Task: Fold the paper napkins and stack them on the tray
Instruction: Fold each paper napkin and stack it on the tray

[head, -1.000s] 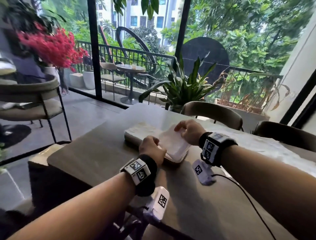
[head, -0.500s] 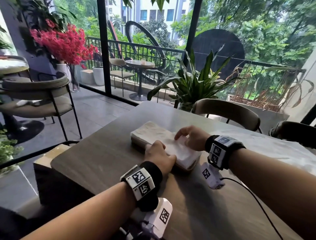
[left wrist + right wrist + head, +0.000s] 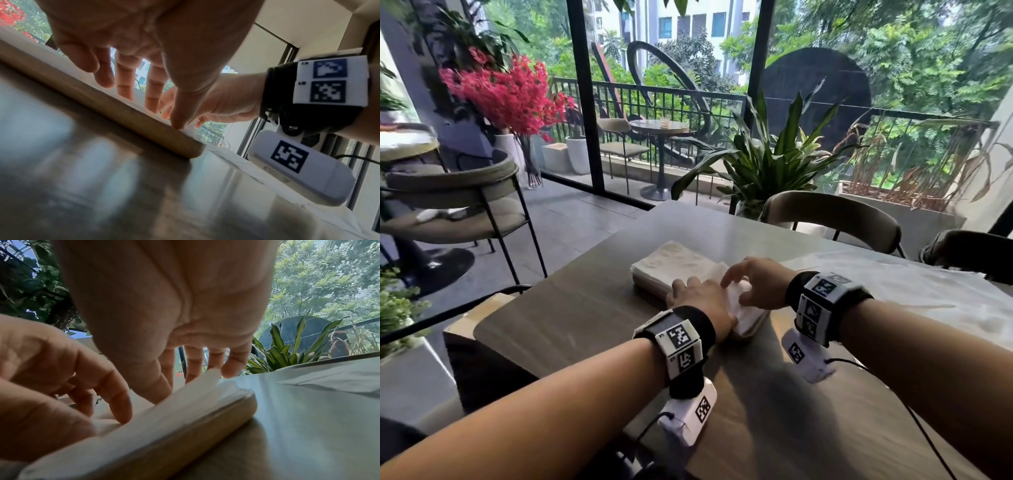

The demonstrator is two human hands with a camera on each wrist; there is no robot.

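A stack of folded white napkins (image 3: 674, 262) lies on a low wooden tray (image 3: 216, 415) in the middle of the table. At the stack's near right end lies the top napkin (image 3: 748, 313), and both hands rest on it. My left hand (image 3: 697, 296) presses down with straight fingers, its thumb tip at the tray's (image 3: 131, 112) edge. My right hand (image 3: 751, 282) sits just right of it, fingers spread and touching the napkin (image 3: 168, 407). Neither hand curls around anything.
A large sheet of white paper (image 3: 893, 284) covers the table's right side. Two chairs (image 3: 832, 212) (image 3: 969, 253) stand at the far edge, with a potted plant (image 3: 767, 164) behind them. The table's left corner (image 3: 482, 329) is close by.
A second ago my right hand held a napkin raised over the tray. It has been lowered onto the stack, and both hands now lie flat on it.
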